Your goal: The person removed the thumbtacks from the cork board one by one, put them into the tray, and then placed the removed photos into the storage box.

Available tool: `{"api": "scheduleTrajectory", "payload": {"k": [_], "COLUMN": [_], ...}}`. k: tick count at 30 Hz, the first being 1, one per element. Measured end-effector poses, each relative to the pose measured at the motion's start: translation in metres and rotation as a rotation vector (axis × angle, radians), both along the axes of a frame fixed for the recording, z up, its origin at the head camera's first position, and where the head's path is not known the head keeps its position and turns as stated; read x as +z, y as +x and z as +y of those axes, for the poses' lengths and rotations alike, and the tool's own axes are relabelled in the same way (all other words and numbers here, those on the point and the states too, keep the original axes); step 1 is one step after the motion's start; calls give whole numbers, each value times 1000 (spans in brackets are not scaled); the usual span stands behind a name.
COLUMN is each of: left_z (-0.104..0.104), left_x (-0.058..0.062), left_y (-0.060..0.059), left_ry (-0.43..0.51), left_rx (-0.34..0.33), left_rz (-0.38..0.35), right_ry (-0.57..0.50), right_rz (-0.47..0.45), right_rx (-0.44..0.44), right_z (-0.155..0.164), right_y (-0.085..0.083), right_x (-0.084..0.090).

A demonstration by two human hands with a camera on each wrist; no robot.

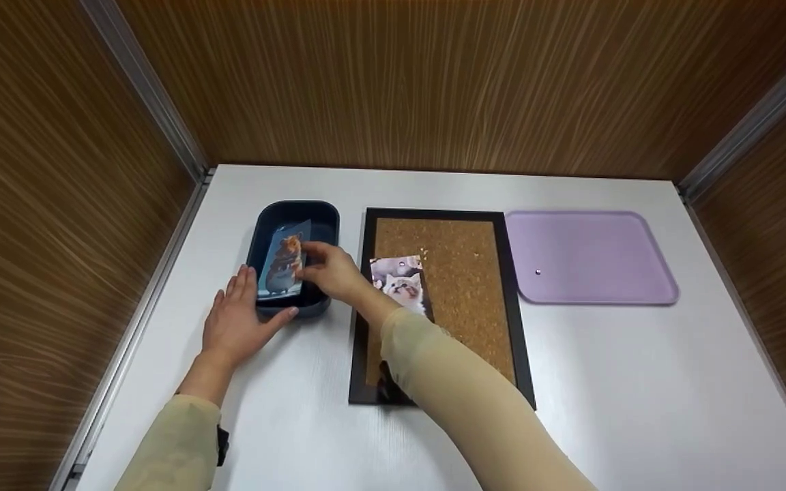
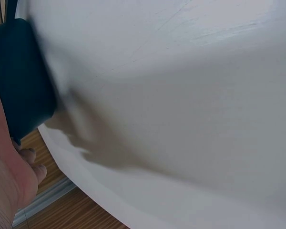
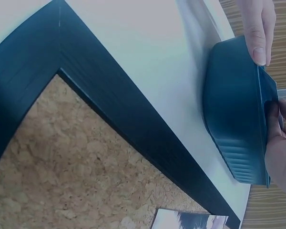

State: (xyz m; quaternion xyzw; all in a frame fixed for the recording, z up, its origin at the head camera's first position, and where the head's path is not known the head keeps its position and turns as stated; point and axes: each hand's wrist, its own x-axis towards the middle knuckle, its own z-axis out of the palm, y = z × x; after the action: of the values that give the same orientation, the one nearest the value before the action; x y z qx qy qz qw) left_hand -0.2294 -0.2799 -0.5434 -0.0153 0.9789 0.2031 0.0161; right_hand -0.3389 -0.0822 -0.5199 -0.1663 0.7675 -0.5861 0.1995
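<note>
Pinched by the right hand (image 1: 333,273) only at three o'clock, the picture (image 1: 281,262) could bend; the left hand (image 1: 236,326), unclenched, touches the tub (image 1: 323,215).

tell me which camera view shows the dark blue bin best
The head view: it looks down into the bin, showing most of its rim, though the picture card, left hand and right hand cover parts. The right wrist view shows its outer side; the left wrist view, only part of its outer wall.

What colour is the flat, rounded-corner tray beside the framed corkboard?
That flat, rounded-corner tray is pale purple, showing best in the head view.
</note>
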Motion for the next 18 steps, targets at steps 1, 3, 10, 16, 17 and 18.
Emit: {"api": "scheduleTrajectory", "payload": {"k": [1,3,10,16,17,18], "left_z": [0,0,-1,-1,-1,-1], "left_x": [-1,-1,-3,-3,-3,-3], "left_y": [0,0,-1,-1,-1,-1], "left_ry": [-1,2,4,7,6,6], "left_rx": [1,2,-1,-1,-1,0], "left_rz": [4,5,-1,-1,1,2], "right_ry": [1,-3,-8,-6,-8,-9], "right_rz": [0,-3,7,37,36,34], "right_rx": [1,1,6,49,55,59], "right_z": [0,0,-2,-1,0,0], "right_y": [0,0,0,-1,-1,-1], "right_x": [0,-1,-2,-1,-1,-1]}}
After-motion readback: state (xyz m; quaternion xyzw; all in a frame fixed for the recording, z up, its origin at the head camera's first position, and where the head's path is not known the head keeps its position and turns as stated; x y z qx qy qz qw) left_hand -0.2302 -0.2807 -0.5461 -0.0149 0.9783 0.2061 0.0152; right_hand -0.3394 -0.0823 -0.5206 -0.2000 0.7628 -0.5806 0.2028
